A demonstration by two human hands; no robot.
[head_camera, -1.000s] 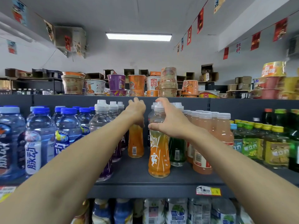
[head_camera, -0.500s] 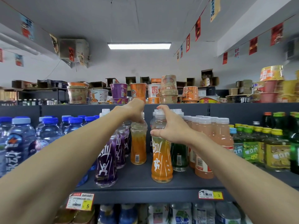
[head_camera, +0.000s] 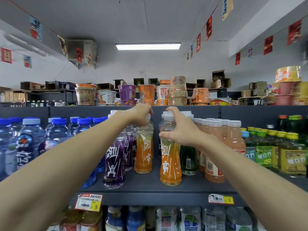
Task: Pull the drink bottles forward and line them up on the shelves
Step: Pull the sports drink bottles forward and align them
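Nearest, the shelf (head_camera: 150, 189) edge runs across at six o'clock, and the front orange bottle (head_camera: 170, 165) stands upright just behind it. The right hand (head_camera: 181, 134) holds it high. Its fingers (head_camera: 173, 112) curl over the white cap and the thumb lies across the shoulder, so the body hangs at six o'clock below the grip. A hold that high tips a tall bottle easily, I judge, so it should slide with its base flat on the shelf. It looks about level with the purple bottle (head_camera: 114, 165) at its nine o'clock, so it needs little more travel.

Farther in, at eleven o'clock from the front one, the rear orange bottle (head_camera: 143, 152) stands set back. The left hand (head_camera: 139, 115) is clamped on its top, fingers (head_camera: 147, 112) wrapped down over the cap, with the body below at six o'clock. This seems the one to draw forward. Pull it slowly and straight toward six o'clock, clear of the purple row just at its nine o'clock. The green bottle (head_camera: 189, 158), close at three o'clock of the front bottle, could be knocked.
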